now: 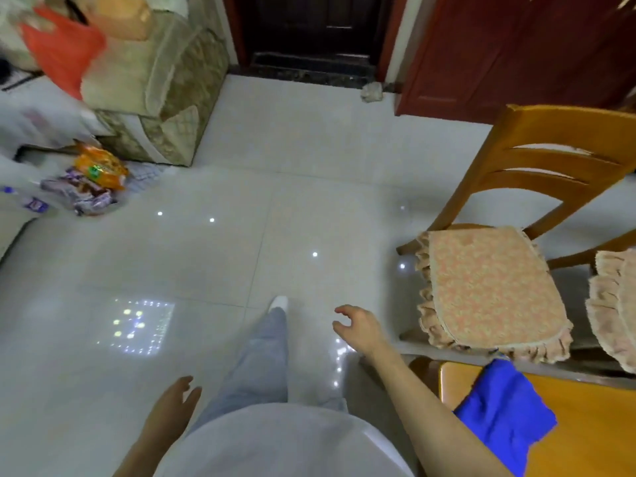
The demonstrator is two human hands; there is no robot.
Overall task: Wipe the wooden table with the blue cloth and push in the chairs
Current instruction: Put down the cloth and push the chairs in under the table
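The blue cloth (505, 411) lies crumpled on the corner of the wooden table (585, 438) at the lower right. A wooden chair (550, 149) with a frilled peach cushion (488, 290) stands pulled out beyond the table corner. A second cushioned seat (616, 304) shows at the right edge. My right hand (358, 327) hovers over the floor left of the chair, fingers curled apart, holding nothing. My left hand (172, 407) hangs low at my side, fingers loosely apart, empty.
A padded sofa end (161, 91) with bags and a red plastic bag (62, 49) stands at the upper left. Snack packets (93, 180) lie on the tiled floor (241, 235). A dark doorway (309, 32) and a red door (499, 53) are ahead.
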